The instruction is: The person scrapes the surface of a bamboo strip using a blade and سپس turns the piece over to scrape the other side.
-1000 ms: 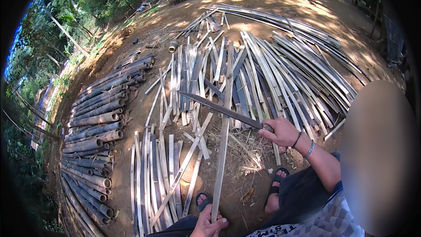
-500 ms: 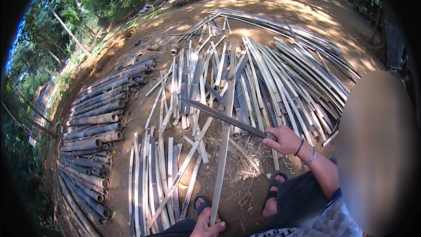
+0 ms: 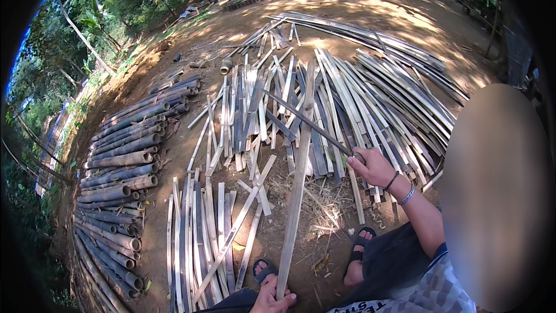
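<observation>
Near the lower edge, my left hand (image 3: pixel 273 302) is closed around the near end of a long split bamboo strip (image 3: pixel 293 220). The strip slants up and away from me, its far end over the pile of strips. My right hand (image 3: pixel 373 169) grips the handle of a machete (image 3: pixel 328 137), whose narrow dark blade points up and to the left. In the picture the blade crosses the upper part of the strip; whether they touch I cannot tell. Beyond the strip lies a wide pile of split bamboo strips (image 3: pixel 370 101), pale and dark.
Dark whole bamboo poles (image 3: pixel 119 169) are stacked at the left. Closer, more split strips (image 3: pixel 200 237) lie beside my left foot (image 3: pixel 265 269). Shavings (image 3: pixel 324 203) litter the soil before my right foot (image 3: pixel 358 255). A blurred oval covers the right side.
The machete's blade has swung upward and turned, so it now looks thinner, its tip higher and farther away. My right hand has risen slightly. My left hand keeps its hold on the strip.
</observation>
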`<state>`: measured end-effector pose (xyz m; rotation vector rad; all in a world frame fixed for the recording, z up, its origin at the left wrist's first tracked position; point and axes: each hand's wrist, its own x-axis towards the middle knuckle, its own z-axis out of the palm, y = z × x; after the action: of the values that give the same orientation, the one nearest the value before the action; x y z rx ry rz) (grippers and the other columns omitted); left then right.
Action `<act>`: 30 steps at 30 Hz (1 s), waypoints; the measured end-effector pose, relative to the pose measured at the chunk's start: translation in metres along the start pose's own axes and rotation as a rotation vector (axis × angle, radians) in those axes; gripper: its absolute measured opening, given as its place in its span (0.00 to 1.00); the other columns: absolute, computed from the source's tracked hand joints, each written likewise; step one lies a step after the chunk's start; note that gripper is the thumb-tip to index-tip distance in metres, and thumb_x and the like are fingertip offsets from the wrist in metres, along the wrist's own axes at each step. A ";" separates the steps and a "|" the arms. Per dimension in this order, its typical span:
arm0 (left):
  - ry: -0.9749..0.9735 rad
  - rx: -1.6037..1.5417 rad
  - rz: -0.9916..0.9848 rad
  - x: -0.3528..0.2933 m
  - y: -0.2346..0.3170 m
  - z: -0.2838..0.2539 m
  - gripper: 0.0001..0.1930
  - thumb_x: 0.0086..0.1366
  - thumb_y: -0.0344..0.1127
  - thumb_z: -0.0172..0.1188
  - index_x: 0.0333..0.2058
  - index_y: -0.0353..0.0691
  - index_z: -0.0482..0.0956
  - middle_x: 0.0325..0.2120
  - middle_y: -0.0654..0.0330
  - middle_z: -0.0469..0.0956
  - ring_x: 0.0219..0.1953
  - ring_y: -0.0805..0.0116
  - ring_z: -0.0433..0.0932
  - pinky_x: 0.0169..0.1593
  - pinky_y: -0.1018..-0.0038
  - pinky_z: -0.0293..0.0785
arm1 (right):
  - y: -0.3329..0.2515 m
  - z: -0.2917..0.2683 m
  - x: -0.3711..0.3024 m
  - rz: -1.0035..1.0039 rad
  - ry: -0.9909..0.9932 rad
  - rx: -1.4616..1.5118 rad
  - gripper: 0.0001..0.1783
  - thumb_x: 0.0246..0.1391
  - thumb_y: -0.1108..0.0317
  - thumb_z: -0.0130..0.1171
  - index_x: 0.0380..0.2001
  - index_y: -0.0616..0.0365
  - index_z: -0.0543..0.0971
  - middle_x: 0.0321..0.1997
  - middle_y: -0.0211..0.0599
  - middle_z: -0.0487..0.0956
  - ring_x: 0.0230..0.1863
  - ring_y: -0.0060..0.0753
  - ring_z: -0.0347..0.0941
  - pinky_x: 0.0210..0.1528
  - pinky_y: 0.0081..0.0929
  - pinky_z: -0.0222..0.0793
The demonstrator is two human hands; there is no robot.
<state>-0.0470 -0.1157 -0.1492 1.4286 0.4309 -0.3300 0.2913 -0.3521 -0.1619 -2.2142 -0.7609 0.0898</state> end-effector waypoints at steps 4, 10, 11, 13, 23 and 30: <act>-0.006 0.036 0.027 -0.002 -0.019 -0.005 0.21 0.61 0.29 0.58 0.50 0.31 0.62 0.12 0.69 0.65 0.07 0.79 0.63 0.11 0.82 0.58 | -0.015 -0.009 -0.008 -0.045 -0.035 0.036 0.23 0.59 0.50 0.52 0.24 0.62 0.72 0.12 0.47 0.69 0.18 0.53 0.70 0.25 0.41 0.64; 0.006 0.070 0.022 -0.002 -0.018 -0.002 0.20 0.61 0.29 0.58 0.49 0.32 0.63 0.14 0.70 0.64 0.09 0.80 0.64 0.11 0.82 0.58 | 0.010 -0.009 0.003 -0.035 0.043 -0.009 0.24 0.59 0.49 0.51 0.23 0.61 0.72 0.11 0.46 0.68 0.17 0.54 0.69 0.24 0.40 0.63; 0.025 0.071 0.044 -0.001 -0.024 0.000 0.20 0.61 0.29 0.58 0.49 0.32 0.63 0.15 0.70 0.64 0.09 0.80 0.64 0.11 0.82 0.59 | 0.010 -0.011 0.006 -0.003 0.075 0.033 0.24 0.59 0.49 0.51 0.23 0.61 0.71 0.11 0.46 0.68 0.17 0.53 0.69 0.23 0.40 0.62; 0.028 0.088 0.062 -0.001 -0.030 -0.002 0.19 0.61 0.29 0.58 0.49 0.33 0.63 0.15 0.70 0.64 0.09 0.80 0.64 0.11 0.82 0.59 | 0.003 -0.015 0.002 0.070 0.068 0.066 0.25 0.60 0.49 0.51 0.22 0.62 0.71 0.11 0.46 0.67 0.17 0.50 0.68 0.23 0.39 0.62; -0.024 0.080 0.035 -0.004 -0.014 0.002 0.19 0.60 0.31 0.60 0.47 0.35 0.63 0.16 0.69 0.65 0.09 0.79 0.65 0.12 0.81 0.62 | 0.004 -0.015 0.002 0.053 0.038 0.081 0.25 0.61 0.50 0.50 0.23 0.64 0.72 0.12 0.45 0.66 0.16 0.42 0.64 0.25 0.37 0.61; -0.041 0.053 -0.005 -0.005 0.000 0.004 0.18 0.60 0.31 0.61 0.45 0.36 0.64 0.17 0.67 0.67 0.09 0.78 0.67 0.12 0.82 0.63 | 0.008 -0.018 0.008 0.094 0.068 0.025 0.26 0.60 0.50 0.50 0.24 0.66 0.73 0.12 0.45 0.66 0.16 0.42 0.63 0.25 0.38 0.60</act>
<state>-0.0510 -0.1203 -0.1465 1.4703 0.3954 -0.3766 0.3070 -0.3630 -0.1537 -2.2169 -0.6146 0.0696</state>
